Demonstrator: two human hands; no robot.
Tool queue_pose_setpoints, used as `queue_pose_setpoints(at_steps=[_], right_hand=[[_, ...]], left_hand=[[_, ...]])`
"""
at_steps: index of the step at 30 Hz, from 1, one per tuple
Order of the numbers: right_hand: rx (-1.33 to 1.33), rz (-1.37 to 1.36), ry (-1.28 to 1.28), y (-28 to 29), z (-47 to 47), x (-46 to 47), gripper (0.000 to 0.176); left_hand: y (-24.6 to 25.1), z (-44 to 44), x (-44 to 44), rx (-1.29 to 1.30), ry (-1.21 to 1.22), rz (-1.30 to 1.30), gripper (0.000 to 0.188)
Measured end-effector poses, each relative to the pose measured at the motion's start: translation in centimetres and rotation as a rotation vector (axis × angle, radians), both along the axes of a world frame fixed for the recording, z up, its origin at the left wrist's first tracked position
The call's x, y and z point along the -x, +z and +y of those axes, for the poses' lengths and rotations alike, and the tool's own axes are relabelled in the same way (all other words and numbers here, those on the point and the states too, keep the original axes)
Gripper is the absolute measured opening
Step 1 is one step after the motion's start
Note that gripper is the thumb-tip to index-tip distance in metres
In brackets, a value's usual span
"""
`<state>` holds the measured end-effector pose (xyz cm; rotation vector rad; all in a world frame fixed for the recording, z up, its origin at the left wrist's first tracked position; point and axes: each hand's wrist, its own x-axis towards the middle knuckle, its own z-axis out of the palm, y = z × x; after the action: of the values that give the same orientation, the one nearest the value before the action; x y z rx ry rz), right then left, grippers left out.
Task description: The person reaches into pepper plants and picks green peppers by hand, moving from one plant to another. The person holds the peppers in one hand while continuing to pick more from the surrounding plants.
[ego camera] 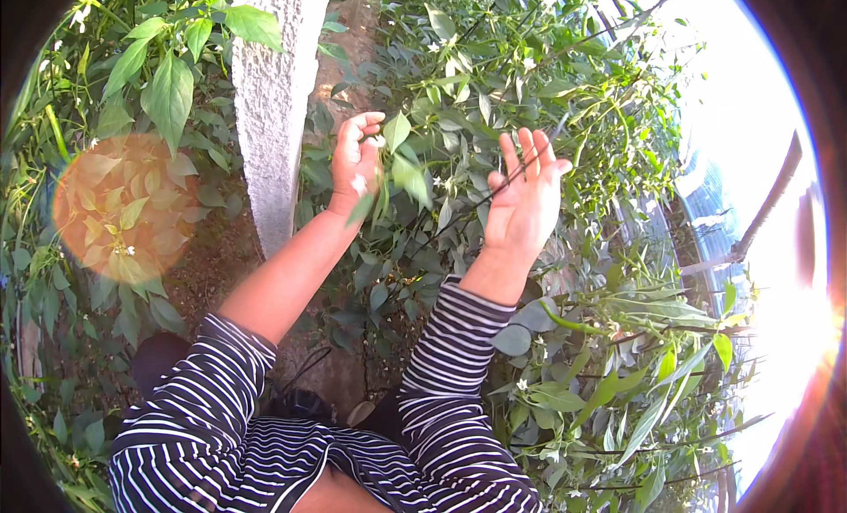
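My left hand is raised among the pepper plants, its fingers curled beside a leafy pepper shoot. Blurred leaves partly cover the palm side, so a grip on the stem cannot be made out. To the right, my right hand is held palm up with its fingers spread. A thin dark string crosses in front of that palm and fingers, running up to the upper right. Dense pepper foliage with small white flowers lies behind both hands. A slender green pepper hangs below and right of my right hand.
A rough whitish post stands left of my left hand. More pepper plants grow beyond it. Bare soil shows between the rows. Clear plastic sheeting and a thin pole are at the right, in strong sun glare.
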<state>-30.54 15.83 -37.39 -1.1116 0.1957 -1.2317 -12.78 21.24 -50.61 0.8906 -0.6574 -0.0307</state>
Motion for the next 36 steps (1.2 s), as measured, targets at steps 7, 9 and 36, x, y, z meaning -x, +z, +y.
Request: queue_pose_setpoints(at_steps=[7, 9, 36], right_hand=[[0.185, 0.012, -0.525, -1.2, 6.1, 3.8, 0.026], [0.261, 0.057, -0.723, -1.1, 6.9, 4.8, 0.028], [0.598, -0.206, -0.171, 2.2, 8.2, 1.1, 0.018]], left_hand=[[1.6, 1.9, 0.5, -0.232, 0.088, -0.334, 0.031], [1.6, 0.7, -0.8, -0.091, -0.117, -0.129, 0.033], [13.2, -4.8, -1.3, -0.354, -0.21, -0.443, 0.019]])
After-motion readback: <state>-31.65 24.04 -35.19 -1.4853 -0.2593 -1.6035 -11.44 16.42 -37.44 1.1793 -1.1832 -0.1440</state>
